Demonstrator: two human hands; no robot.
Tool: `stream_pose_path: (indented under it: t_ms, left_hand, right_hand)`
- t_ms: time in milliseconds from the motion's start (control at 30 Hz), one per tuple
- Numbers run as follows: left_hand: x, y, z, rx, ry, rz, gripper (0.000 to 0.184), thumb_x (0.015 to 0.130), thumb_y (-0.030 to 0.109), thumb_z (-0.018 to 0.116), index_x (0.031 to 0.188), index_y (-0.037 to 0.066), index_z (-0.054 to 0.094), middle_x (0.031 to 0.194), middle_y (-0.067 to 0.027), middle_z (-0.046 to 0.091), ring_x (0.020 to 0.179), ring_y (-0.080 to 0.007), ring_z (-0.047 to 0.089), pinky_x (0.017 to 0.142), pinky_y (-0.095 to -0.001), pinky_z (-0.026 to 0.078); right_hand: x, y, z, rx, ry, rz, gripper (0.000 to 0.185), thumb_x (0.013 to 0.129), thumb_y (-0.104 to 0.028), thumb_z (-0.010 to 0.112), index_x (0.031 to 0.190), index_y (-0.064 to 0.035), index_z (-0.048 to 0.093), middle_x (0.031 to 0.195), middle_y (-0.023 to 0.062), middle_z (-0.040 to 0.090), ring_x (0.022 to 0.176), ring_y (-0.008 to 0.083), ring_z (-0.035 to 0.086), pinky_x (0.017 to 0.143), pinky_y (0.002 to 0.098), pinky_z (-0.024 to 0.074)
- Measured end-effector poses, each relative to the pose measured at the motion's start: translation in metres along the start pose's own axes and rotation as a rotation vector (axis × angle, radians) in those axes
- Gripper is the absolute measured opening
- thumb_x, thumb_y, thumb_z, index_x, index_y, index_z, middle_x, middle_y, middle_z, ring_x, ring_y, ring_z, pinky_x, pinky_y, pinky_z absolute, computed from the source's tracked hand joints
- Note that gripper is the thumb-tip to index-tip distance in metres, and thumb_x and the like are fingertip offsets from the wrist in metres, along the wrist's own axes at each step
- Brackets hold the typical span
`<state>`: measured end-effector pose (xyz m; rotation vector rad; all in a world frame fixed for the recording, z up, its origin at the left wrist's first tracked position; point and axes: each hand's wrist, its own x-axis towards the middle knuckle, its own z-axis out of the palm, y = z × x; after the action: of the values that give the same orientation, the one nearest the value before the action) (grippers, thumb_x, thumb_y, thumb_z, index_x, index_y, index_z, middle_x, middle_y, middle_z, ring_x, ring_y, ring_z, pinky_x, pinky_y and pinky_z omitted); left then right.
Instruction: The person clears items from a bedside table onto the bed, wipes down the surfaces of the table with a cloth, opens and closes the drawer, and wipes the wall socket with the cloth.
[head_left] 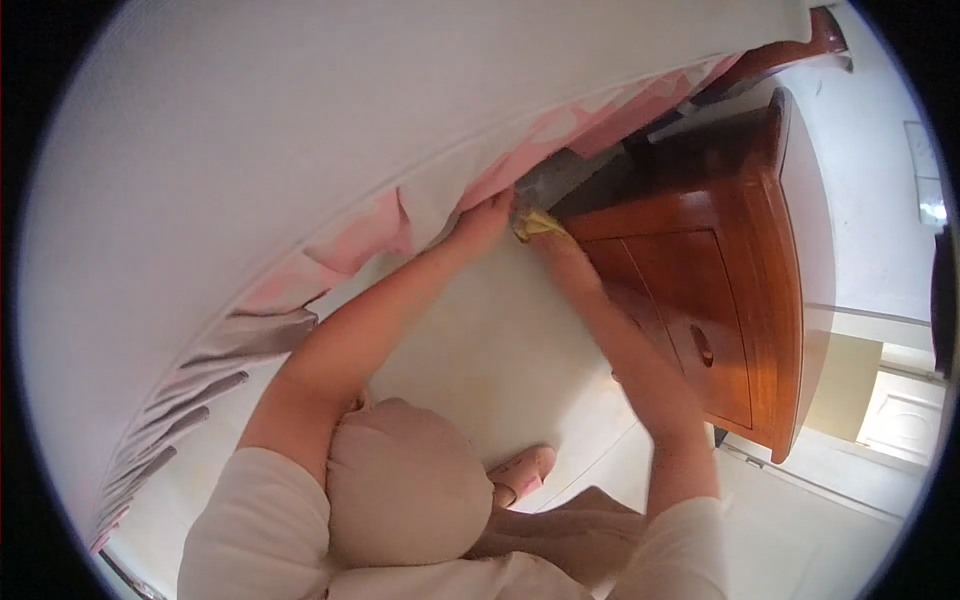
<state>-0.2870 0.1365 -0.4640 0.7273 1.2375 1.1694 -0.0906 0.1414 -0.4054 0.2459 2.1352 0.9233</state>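
My left hand is at the pink and white bed skirt, its fingers against the hanging fabric and partly hidden by it. Just to its right, my right hand has its fingers wrapped round a yellowish cloth near the floor, in the gap between the bed and a wooden nightstand. Both arms reach forward and down. What lies under the bed edge is too dark to make out.
A white sheet covers the bed along the left and top. The nightstand stands close on the right, near a white wall. A foot in a pink slipper rests on the pale floor.
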Motion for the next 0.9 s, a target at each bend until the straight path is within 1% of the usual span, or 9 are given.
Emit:
stream_pose_path:
  t_ms: [100,167,233,333,400,600,700,767,900]
  left_hand:
    - [-0.001,-0.019,0.012,0.132,0.088,0.190,0.056,0.104,0.049,0.039,0.127,0.001,0.058,0.123,-0.0153,0.063,0.116,-0.0243,0.058,0.099,-0.0343,0.046]
    - [-0.024,0.011,0.008,0.389,-0.084,-0.099,0.051,0.105,0.043,0.038,0.135,0.005,0.054,0.128,-0.0128,0.062,0.120,-0.0230,0.056,0.102,-0.0326,0.042]
    - [-0.027,0.013,0.009,0.392,-0.117,-0.019,0.050,0.105,0.041,0.039,0.136,0.004,0.052,0.133,-0.0162,0.058,0.123,-0.0275,0.054,0.105,-0.0357,0.039]
    - [-0.030,0.005,0.026,0.289,-0.142,0.162,0.052,0.105,0.041,0.038,0.138,0.003,0.051,0.140,-0.0180,0.053,0.128,-0.0303,0.051,0.108,-0.0372,0.036]
    - [-0.027,0.003,0.039,0.205,-0.152,0.279,0.054,0.105,0.043,0.037,0.138,0.002,0.052,0.142,-0.0163,0.052,0.128,-0.0286,0.051,0.109,-0.0357,0.035]
    - [-0.029,0.042,0.069,0.206,-0.180,0.065,0.063,0.105,0.049,0.032,0.143,0.001,0.046,0.144,-0.0145,0.050,0.132,-0.0235,0.047,0.112,-0.0318,0.031]
    - [-0.026,0.059,0.070,0.053,-0.270,0.030,0.071,0.104,0.056,0.030,0.144,0.000,0.044,0.143,-0.0140,0.050,0.132,-0.0234,0.046,0.112,-0.0314,0.030]
    - [-0.050,0.082,0.074,-0.082,-0.192,-0.017,0.078,0.101,0.062,0.029,0.146,0.000,0.040,0.147,-0.0110,0.046,0.134,-0.0225,0.042,0.113,-0.0322,0.028]
    - [-0.055,0.053,0.050,-0.040,-0.097,0.023,0.079,0.100,0.064,0.030,0.154,0.006,0.027,0.155,-0.0102,0.034,0.140,-0.0244,0.036,0.117,-0.0374,0.024]
  right_hand:
    - [0.042,-0.051,0.036,-0.107,-0.006,0.007,0.058,0.098,-0.029,0.042,0.152,-0.0074,0.034,0.157,0.0046,0.033,0.145,0.0219,0.028,0.119,0.0364,0.0136]
    - [0.043,-0.052,0.031,-0.158,0.046,0.028,0.056,0.098,-0.028,0.041,0.150,-0.0075,0.037,0.155,0.0054,0.036,0.143,0.0217,0.029,0.118,0.0368,0.0135]
    - [0.036,-0.041,0.024,-0.212,0.099,0.063,0.054,0.098,-0.028,0.041,0.148,-0.0075,0.040,0.153,0.0061,0.038,0.142,0.0216,0.031,0.118,0.0372,0.0134]
    - [0.004,-0.013,0.007,-0.023,0.196,0.059,0.054,0.094,-0.022,0.046,0.146,-0.0100,0.043,0.142,0.0042,0.051,0.131,0.0215,0.046,0.116,0.0387,0.0247]
    - [-0.045,0.023,-0.038,0.424,0.064,0.395,0.057,0.089,-0.020,0.051,0.145,-0.0100,0.046,0.135,0.0056,0.057,0.113,0.0228,0.058,0.105,0.0382,0.0389]
    - [-0.180,0.121,-0.085,0.363,0.649,0.712,0.061,0.084,-0.017,0.054,0.144,-0.0103,0.047,0.141,-0.0010,0.055,0.104,0.0187,0.060,0.093,0.0343,0.0448]
    - [-0.146,0.102,-0.075,0.240,0.535,0.722,0.062,0.085,-0.018,0.053,0.146,-0.0100,0.043,0.140,0.0020,0.054,0.114,0.0177,0.056,0.095,0.0331,0.0430]
    - [-0.101,0.074,-0.062,0.620,0.339,0.553,0.060,0.088,-0.020,0.051,0.146,-0.0088,0.042,0.138,0.0036,0.054,0.125,0.0169,0.050,0.100,0.0330,0.0398]
    - [-0.035,0.017,-0.024,0.218,0.369,0.375,0.050,0.091,-0.021,0.049,0.139,-0.0064,0.048,0.130,0.0056,0.057,0.123,0.0199,0.050,0.105,0.0334,0.0368]
